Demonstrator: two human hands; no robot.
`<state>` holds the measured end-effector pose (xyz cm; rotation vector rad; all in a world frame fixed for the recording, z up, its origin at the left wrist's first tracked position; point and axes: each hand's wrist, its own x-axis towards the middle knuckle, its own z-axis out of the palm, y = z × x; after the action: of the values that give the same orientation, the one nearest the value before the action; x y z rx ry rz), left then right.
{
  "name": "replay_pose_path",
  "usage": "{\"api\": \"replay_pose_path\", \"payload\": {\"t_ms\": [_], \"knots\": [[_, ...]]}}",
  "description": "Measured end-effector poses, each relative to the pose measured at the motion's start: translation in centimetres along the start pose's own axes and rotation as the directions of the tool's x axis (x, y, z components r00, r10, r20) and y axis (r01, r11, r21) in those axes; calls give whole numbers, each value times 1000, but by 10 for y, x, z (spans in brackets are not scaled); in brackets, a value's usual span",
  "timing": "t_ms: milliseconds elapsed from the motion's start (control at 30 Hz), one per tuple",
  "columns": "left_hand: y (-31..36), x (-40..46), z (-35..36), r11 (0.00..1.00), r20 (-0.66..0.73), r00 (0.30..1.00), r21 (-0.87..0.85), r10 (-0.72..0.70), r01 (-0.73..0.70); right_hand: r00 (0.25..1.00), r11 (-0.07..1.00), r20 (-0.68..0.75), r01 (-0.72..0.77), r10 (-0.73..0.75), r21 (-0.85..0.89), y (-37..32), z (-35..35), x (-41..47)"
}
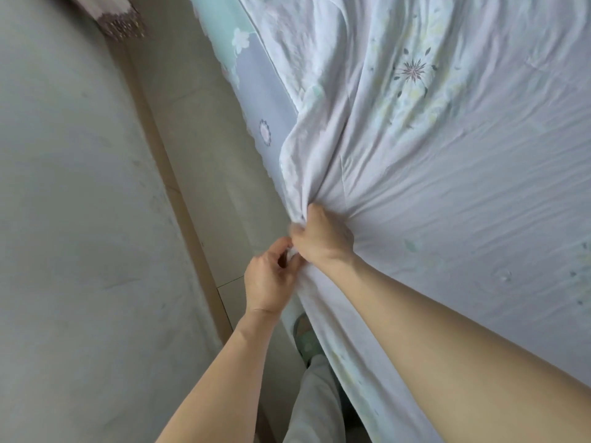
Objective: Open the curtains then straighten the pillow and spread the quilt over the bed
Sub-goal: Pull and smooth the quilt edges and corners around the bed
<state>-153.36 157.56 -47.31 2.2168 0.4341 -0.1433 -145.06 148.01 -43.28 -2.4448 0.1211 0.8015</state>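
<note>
While the right hand [323,238] is gripping a bunched fold of the quilt [447,161], the left hand [271,279] is pinching its edge with curled fingers.

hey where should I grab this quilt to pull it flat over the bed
Grip the quilt along its bunched edge at the bed's side, coming from the aisle by the wall. The right hand and left hand already pinch it there, and creases fan out from that spot, so pulling there probably tightens the cloth.
</note>
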Motion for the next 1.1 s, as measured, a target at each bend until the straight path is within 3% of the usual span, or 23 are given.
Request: {"api": "replay_pose_path", "payload": {"t_ms": [67, 200, 300, 367, 433, 533, 600, 667, 733, 833, 900, 1000, 1100], "knots": [[0, 10, -13, 993, 49, 998, -106, -39, 44, 1000, 1000, -28, -2, 2, 22, -2, 6, 7], [16, 68, -36, 860, 74, 945, -398, -317, 320, 992, 985, 11, 121, -123, 125, 0, 23, 11], [44, 122, -37, 803, 280, 871, -347, -403, 484, 976, 975, 83, 192, -202, 112, 2, 29, 9], [57, 144, -30, 882, 244, 908, -250, -342, 400, 971, 975, 104, 206, -214, 83, 1, 29, 9], [56, 155, -35, 926, 97, 945, -192, -312, 326, 978, 980, 98, 178, -187, 95, -2, 27, 11], [30, 159, -55, 914, -97, 917, -168, -388, 369, 979, 980, 99, 168, -179, 109, -10, 19, 18], [14, 157, -64, 933, -115, 930, -134, -348, 333, 971, 976, 126, 190, -203, 104, -17, 12, 23], [10, 155, -67, 971, -107, 966, -83, -234, 225, 969, 969, 93, 217, -229, 121, -24, 5, 30], [12, 154, -67, 994, -86, 990, -23, -110, 108, 969, 958, -45, 245, -241, 150, -32, -3, 40], [13, 152, -73, 997, -43, 998, 65, 36, -33, 970, 945, -195, 197, -149, 261, -63, -19, 61], [13, 148, -75, 968, 1, 981, 162, 192, -189, 984, 955, -168, 109, -64, 276, -82, -28, 77], [16, 149, -79, 847, 109, 901, 308, 421, -433, 990, 994, -132, -34, 49, 107, -97, -32, 102], [18, 156, -84, 877, 226, 892, 202, 392, -436, 994, 985, -85, -52, 67, 162, -99, -33, 115]]}}
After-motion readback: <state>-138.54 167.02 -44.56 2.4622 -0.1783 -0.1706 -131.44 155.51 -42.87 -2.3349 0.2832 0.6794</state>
